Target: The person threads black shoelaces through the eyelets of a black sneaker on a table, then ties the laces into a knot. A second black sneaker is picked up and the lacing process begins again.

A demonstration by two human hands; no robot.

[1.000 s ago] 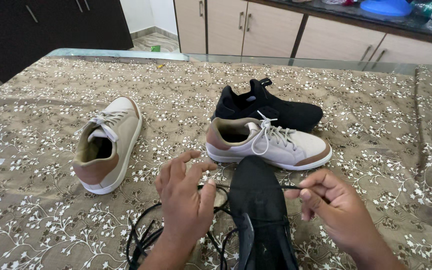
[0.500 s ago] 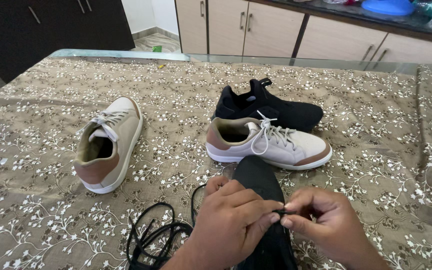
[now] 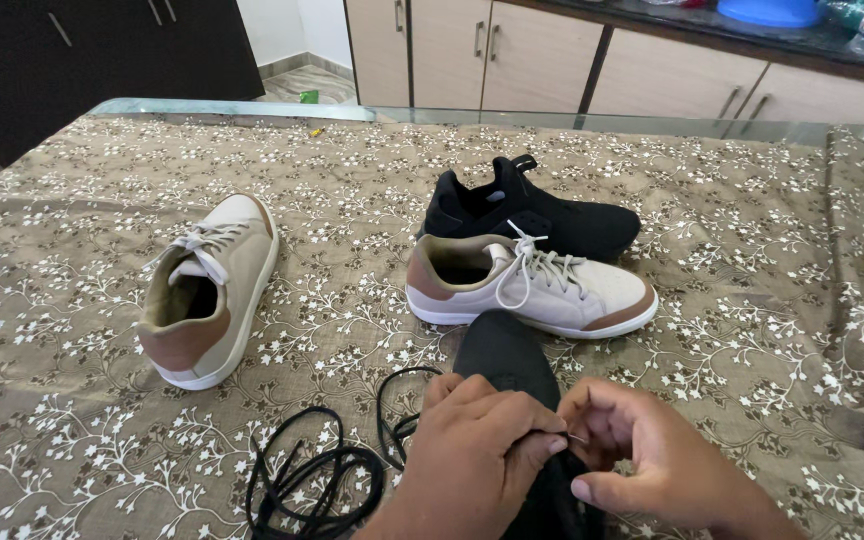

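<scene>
A black shoe (image 3: 504, 352) lies toe-away at the near edge, mostly covered by my hands. My left hand (image 3: 477, 455) rests over it, thumb and forefinger pinched on the black lace (image 3: 312, 475), whose loose loops trail to the left on the cloth. My right hand (image 3: 642, 450) meets it fingertip to fingertip and pinches the same lace's end. Just beyond the shoe's toe lies a beige sneaker (image 3: 532, 285) with white laces, and a second black shoe (image 3: 532, 212) behind that.
Another beige sneaker (image 3: 207, 285) sits at the left, heel toward me. A brown floral tablecloth (image 3: 752, 260) covers the table. Beige cabinets (image 3: 552, 55) and a dark counter with a blue lid (image 3: 767, 12) stand beyond the far edge.
My hands, apart a second ago with the lace stretched between them, have come together over the black shoe. Both now pinch the lace at one spot.
</scene>
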